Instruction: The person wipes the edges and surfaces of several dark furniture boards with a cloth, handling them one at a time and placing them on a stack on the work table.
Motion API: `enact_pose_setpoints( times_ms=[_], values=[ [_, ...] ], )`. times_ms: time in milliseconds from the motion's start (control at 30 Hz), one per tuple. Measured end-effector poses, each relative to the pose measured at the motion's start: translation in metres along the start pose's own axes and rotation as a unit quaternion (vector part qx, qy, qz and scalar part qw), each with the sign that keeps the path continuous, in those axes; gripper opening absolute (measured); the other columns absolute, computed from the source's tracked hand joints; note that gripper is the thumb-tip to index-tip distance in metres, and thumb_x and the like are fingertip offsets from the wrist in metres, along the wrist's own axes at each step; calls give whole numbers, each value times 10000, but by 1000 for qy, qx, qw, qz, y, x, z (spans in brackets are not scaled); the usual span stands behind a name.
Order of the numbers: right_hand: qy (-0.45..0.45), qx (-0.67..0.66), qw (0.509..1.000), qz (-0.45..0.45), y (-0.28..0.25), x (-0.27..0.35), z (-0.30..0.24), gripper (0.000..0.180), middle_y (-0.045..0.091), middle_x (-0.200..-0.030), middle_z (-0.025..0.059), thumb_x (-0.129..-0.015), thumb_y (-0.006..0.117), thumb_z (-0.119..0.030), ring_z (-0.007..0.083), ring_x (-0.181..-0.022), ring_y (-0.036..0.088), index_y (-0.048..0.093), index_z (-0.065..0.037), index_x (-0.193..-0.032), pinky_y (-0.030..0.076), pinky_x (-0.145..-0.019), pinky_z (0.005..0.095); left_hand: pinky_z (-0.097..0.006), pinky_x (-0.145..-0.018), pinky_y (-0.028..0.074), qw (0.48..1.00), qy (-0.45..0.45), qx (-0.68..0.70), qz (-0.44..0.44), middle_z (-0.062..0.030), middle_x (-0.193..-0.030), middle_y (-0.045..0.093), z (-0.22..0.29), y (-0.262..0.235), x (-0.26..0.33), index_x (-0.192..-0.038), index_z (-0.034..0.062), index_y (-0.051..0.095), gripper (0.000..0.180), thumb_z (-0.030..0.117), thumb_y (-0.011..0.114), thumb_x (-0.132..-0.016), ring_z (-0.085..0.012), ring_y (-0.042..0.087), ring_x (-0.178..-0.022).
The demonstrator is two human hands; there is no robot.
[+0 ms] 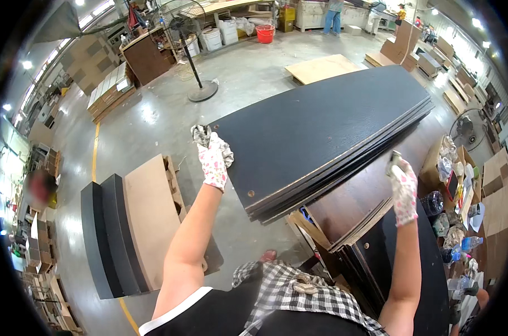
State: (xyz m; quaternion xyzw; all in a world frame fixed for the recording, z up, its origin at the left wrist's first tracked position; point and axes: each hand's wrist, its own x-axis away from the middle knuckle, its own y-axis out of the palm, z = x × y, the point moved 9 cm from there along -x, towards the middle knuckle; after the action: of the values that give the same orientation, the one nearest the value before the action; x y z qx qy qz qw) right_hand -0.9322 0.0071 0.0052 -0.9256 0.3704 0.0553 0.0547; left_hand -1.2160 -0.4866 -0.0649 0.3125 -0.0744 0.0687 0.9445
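My gloved left hand [213, 159] and right hand [402, 182] grip the black panel [321, 126] mid-frame by opposite edges; I judge it stiff, heavy, awkward.

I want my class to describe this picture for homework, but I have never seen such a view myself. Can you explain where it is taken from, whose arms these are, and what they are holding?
The picture comes from a wide camera worn on a person's head, looking down, so straight edges bend near the rim. The two bare forearms rising from the lower edge belong to that person, who wears patterned work gloves.

The left hand grips the near left corner of a large black panel, the top one of a stack. The right hand closes on an edge at the other side of the stack; exactly which board it holds is hard to tell. Below lie brown boards.

On the concrete floor to the left lie more panels, black and tan. Behind stands a pedestal fan. Bottles and clutter sit at the right.
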Motion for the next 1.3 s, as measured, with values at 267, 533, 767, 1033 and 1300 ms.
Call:
enact_pose_setpoints(
  times_ms=[267, 533, 767, 1033, 1300],
  values=[
    [-23, -86, 993, 81, -98, 70, -32, 435, 678, -1187, 101, -941, 618, -158, 165, -971, 652, 567, -19, -1350, 535, -878, 312, -294, -506, 477, 881, 328, -248, -235, -40, -890, 631, 74, 143, 10, -1349, 71, 557, 344, 116, 573, -1008, -147, 576, -630],
    [-15, -76, 987, 143, -142, 114, -4, 501, 644, -1255, 68, -920, 693, -241, 165, -1065, 653, 571, -22, -1354, 536, -844, 289, -541, -1028, 409, 478, 452, -557, -507, -31, -1141, 663, -147, 366, 125, -1218, 288, 705, 372, 225, 658, -855, -288, 580, -1160],
    [-35, -198, 967, 156, -191, 133, 36, 511, 591, -1400, 107, -961, 645, -119, 227, -1161, 646, 494, -60, -1446, 530, -927, 342, -361, -967, 534, 578, 401, -550, -450, -94, -1227, 725, -78, 298, -11, -1119, 93, 756, 403, 74, 639, -734, -274, 678, -1119],
    [-31, -237, 962, 133, -190, 120, 37, 499, 599, -1395, 145, -972, 635, -166, 263, -1158, 653, 506, -81, -1447, 529, -952, 368, -431, -836, 563, 677, 396, -596, -171, -155, -988, 714, 48, 223, -90, -1150, 113, 711, 304, 201, 662, -863, -326, 699, -904],
    [-58, -238, 964, 104, -185, 120, 34, 451, 626, -1314, 192, -967, 655, -150, 291, -1104, 668, 542, -45, -1391, 537, -962, 397, -493, -983, 486, 424, 471, -506, -585, -104, -1059, 657, -121, 324, 152, -1121, 167, 715, 243, 263, 680, -900, -350, 612, -1057]
  ],
)
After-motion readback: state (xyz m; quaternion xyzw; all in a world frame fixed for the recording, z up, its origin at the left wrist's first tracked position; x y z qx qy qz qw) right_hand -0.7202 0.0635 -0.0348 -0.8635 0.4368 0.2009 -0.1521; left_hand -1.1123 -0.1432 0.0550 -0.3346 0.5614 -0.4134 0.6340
